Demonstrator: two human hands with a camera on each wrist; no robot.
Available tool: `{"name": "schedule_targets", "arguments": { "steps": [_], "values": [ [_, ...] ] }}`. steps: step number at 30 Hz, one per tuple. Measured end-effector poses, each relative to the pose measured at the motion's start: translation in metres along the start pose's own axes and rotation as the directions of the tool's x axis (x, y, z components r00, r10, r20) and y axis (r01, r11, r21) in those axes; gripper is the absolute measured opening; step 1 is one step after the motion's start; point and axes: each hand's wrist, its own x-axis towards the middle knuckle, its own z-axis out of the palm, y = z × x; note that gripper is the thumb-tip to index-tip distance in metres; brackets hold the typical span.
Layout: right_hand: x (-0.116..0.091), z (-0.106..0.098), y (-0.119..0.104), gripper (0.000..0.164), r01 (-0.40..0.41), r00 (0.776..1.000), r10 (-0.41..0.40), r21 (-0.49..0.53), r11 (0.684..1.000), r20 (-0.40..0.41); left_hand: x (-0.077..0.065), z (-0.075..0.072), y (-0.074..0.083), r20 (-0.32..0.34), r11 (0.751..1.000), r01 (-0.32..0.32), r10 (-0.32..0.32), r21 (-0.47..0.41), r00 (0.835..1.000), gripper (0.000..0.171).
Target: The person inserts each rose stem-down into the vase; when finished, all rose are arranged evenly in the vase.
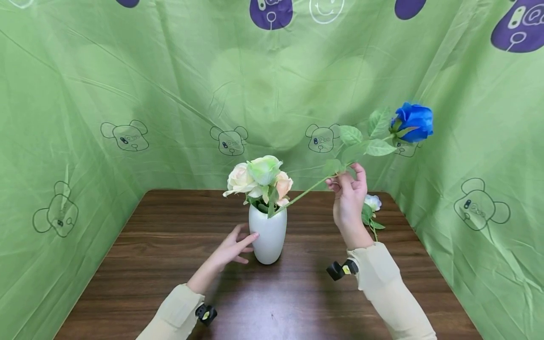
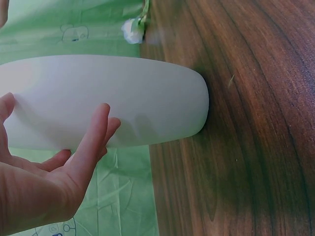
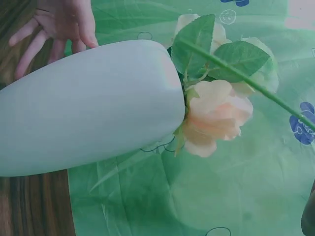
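Note:
A white vase (image 1: 268,238) stands upright on the table, holding cream, pale green and peach roses (image 1: 264,171). My left hand (image 1: 233,246) is at the vase's left side, its thumb at the wall and its fingers spread; the left wrist view shows the hand beside the white vase (image 2: 108,98). In my right hand (image 1: 349,203) I pinch the green stem of a blue rose (image 1: 414,123), whose bloom points up and right. The stem (image 3: 275,98) slants down to the vase's mouth; whether its tip is inside I cannot tell.
A pale white-blue flower (image 1: 372,203) with leaves lies on the dark wooden table (image 1: 170,222) at the right, partly behind my right forearm. Green printed cloth (image 1: 178,94) hangs around the table's back and sides.

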Motion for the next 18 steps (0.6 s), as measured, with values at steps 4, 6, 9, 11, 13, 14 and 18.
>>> {"name": "schedule_targets", "arguments": {
  "steps": [4,6,9,11,13,14,18],
  "values": [
    [-0.003,0.005,0.004,0.025,0.037,0.999,-0.036,-0.044,0.998,0.011,0.001,-0.001,-0.001,-0.003,1.0,0.004,-0.004,-0.002,1.0,0.069],
    [-0.004,0.008,0.005,0.026,0.06,0.998,-0.057,-0.081,0.995,0.03,0.001,-0.001,-0.001,-0.006,1.0,0.008,-0.008,-0.006,1.0,0.069],
    [-0.007,0.013,0.005,0.026,0.094,0.994,-0.088,-0.105,0.99,0.058,0.0,-0.001,0.0,-0.008,1.0,0.01,-0.01,-0.009,1.0,0.069],
    [-0.009,0.018,0.005,0.028,0.125,0.99,-0.116,-0.117,0.985,0.085,0.0,0.0,0.0,-0.01,1.0,0.01,-0.01,-0.013,1.0,0.068],
    [-0.011,0.022,0.005,0.029,0.164,0.981,-0.149,-0.127,0.978,0.124,0.0,0.0,0.0,-0.012,1.0,0.009,-0.009,-0.015,1.0,0.068],
    [-0.012,0.024,0.005,0.031,0.189,0.975,-0.168,-0.141,0.972,0.148,0.0,0.0,0.0,-0.013,1.0,0.008,-0.009,-0.017,1.0,0.068],
    [-0.015,0.032,0.007,0.031,0.299,0.932,-0.231,-0.233,0.925,0.279,0.0,0.0,-0.001,-0.012,1.0,0.007,-0.007,-0.016,1.0,0.068]
  ]
}}
